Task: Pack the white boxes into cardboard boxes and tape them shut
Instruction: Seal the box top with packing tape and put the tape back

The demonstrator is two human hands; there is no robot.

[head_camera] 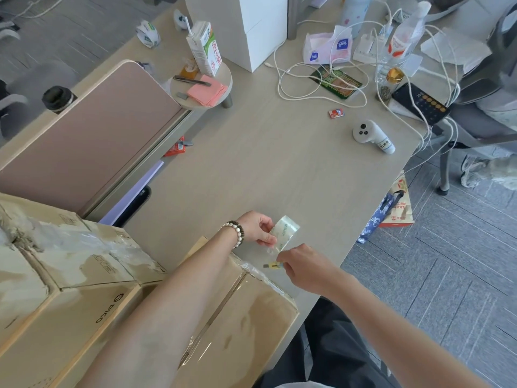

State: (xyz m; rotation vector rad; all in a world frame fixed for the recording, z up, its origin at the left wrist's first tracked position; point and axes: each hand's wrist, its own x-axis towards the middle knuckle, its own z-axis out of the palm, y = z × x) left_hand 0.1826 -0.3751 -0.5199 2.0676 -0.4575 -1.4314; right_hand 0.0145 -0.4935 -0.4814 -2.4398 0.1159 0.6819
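A closed cardboard box (246,317) lies at the table's near edge, with clear tape running along its top seam. Just past its far end my left hand (256,228) holds a roll of clear tape (286,229). A strip of tape stretches from the roll down to the box. My right hand (300,268) grips a small yellow utility knife (272,265) right beside that strip. A second cardboard box (64,264), patched with torn tape, stands to the left. Two stacked white boxes (251,26) stand at the far side of the table.
A pink divider panel (92,130) runs along the left. At the far side are a milk carton (205,49), another tape roll (148,33), cables (307,79), a phone (419,103) and a white controller (372,135). The table edge drops off to the right, where a bag (391,208) sits on the floor.
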